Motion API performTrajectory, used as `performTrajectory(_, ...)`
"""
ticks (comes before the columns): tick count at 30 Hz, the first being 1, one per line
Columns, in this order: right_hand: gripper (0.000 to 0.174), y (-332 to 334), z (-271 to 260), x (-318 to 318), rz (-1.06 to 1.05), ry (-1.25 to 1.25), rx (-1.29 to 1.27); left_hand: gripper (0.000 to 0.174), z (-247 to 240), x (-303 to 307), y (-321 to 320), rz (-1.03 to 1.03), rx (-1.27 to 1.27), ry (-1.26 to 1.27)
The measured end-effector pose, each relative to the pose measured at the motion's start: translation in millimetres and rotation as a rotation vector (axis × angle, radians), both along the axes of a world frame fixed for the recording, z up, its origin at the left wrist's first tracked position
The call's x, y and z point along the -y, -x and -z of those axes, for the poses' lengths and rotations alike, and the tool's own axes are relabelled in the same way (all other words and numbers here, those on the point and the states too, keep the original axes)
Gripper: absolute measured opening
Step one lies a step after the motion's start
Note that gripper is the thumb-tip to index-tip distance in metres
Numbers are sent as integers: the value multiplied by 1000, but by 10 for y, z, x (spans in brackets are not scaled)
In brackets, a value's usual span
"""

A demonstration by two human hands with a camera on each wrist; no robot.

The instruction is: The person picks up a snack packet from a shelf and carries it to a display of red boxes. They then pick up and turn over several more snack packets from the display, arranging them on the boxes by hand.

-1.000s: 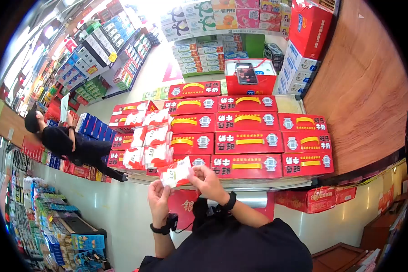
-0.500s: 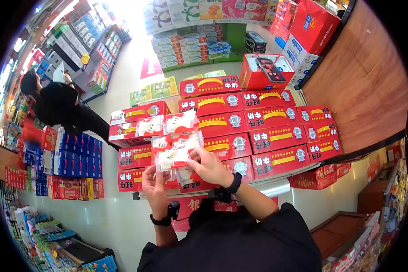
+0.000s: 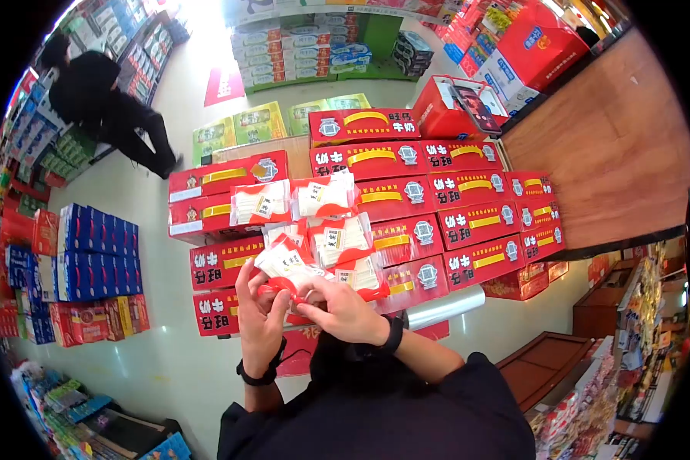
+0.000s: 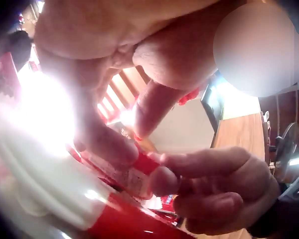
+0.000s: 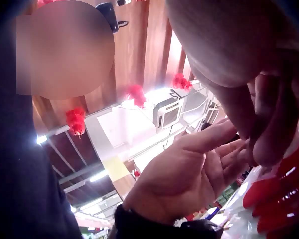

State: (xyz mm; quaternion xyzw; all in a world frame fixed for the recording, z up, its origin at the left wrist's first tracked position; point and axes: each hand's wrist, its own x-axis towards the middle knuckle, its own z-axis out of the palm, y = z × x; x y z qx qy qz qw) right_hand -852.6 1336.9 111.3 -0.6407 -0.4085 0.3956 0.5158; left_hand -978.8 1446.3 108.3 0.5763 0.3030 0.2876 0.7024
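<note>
Several white-and-red plastic packets with dark printed characters lie in a pile on red milk cartons (image 3: 314, 146) with yellow handles. At the near side of the pile, both hands pinch the red end of one packet (image 3: 285, 259), its white part lying over the others. The left hand (image 3: 261, 318) has thumb and fingers at this end. From the other side the right hand (image 3: 346, 310) meets it, fingertips close to the left ones. In the left wrist view the packet's red edge (image 4: 127, 214) shows below the fingertips. Beside the pile rests another packet (image 3: 261, 202).
A phone (image 3: 475, 107) sits on a red box (image 3: 437, 111) at the back right, before a wooden panel (image 3: 590, 146). Blue cartons (image 3: 100, 253) are stacked on the floor to the left. Another person (image 3: 92, 92) in dark clothes stands in the aisle.
The head view has shifted. The hands have gone from holding a packet up, over the pile, to pinching its red end together. The other person has moved farther up the aisle.
</note>
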Motion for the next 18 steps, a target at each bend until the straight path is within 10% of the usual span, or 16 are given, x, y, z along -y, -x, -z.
performTrajectory(18,26,47,31,-60,-102,-49,27,27,192,-794,488,-110,-227,-102)
